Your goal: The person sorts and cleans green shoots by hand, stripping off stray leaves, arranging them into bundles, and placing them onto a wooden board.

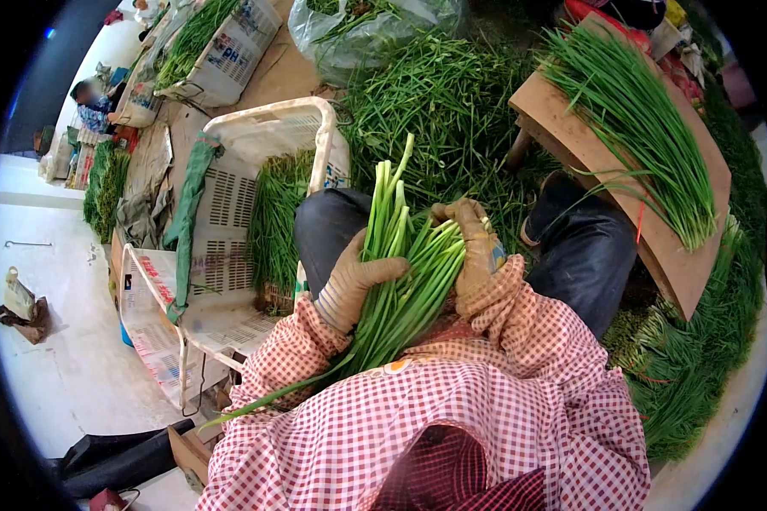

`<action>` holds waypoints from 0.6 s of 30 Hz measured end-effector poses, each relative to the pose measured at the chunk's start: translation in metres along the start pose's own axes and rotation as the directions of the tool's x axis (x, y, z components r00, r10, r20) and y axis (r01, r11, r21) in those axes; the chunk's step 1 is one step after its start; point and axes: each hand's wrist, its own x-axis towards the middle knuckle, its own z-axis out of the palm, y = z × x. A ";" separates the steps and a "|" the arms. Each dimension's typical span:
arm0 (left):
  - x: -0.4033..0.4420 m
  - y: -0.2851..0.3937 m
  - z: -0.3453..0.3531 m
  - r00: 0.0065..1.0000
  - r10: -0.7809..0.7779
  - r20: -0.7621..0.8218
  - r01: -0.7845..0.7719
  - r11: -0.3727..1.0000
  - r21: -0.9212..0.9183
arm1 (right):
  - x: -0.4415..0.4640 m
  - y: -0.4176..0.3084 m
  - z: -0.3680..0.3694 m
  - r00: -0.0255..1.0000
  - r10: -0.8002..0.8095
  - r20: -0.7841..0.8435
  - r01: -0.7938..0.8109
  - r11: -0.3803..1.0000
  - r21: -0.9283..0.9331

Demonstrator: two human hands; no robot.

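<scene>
My left hand [354, 281], in a tan work glove, is closed around a bunch of green chives [400, 294] held against my lap. Their pale cut ends point up and away from me, and long leaves trail down past my left sleeve. My right hand [473, 243], also gloved, has its fingers curled at the right side of the same bunch, near the pale ends of several stalks. Some of its fingertips are hidden by the glove and stalks. A small board table [533, 102] at the right carries a laid-out pile of chives [639, 128].
Left of my knee stands a white plastic crate [222, 183] with chives inside and a green cloth strip [187, 221]. Loose greens [435, 94] heap ahead, beside a clear plastic bag [349, 51]. More chives [699, 366] cover the floor at right. Another person [94, 111] sits far left.
</scene>
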 end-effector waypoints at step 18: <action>-0.006 0.038 -0.008 0.994 0.087 0.060 -0.089 0.996 0.020 | 0.005 -0.012 0.011 0.912 -0.139 0.387 0.053 0.973 0.225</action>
